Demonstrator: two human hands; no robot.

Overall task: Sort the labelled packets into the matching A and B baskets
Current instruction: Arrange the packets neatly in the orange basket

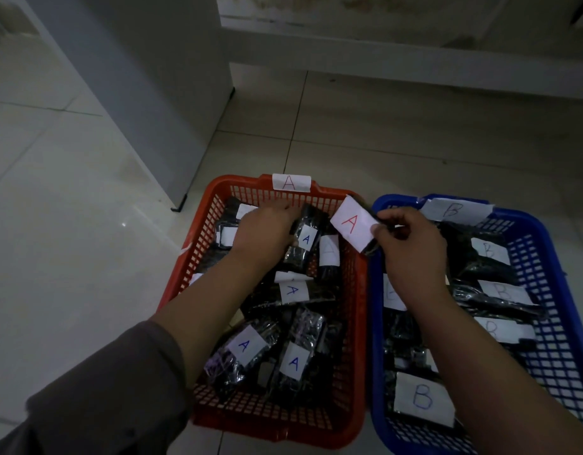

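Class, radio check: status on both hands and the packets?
Left hand in red basket among A packets. Right hand pinches red-A packet between baskets. Nothing blocking.

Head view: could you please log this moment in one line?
right hand: holds A packet | left hand: in red basket | blue basket: B packets

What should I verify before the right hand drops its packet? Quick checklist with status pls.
1. Label on the held packet reads A, in red: ok.
2. Right hand pinches the packet by its edge: ok.
3. Packet sits over the red basket, the one tagged A: not ok; it hangs above the rims where the red and blue basket meet.
4. Drop zone free: not ok; the left hand rests on packets at the far end of the red basket.
5. Red basket holds only A packets: cannot tell; readable labels say A, some are hidden or blank-looking.
6. Blue basket tag reads B: ok.
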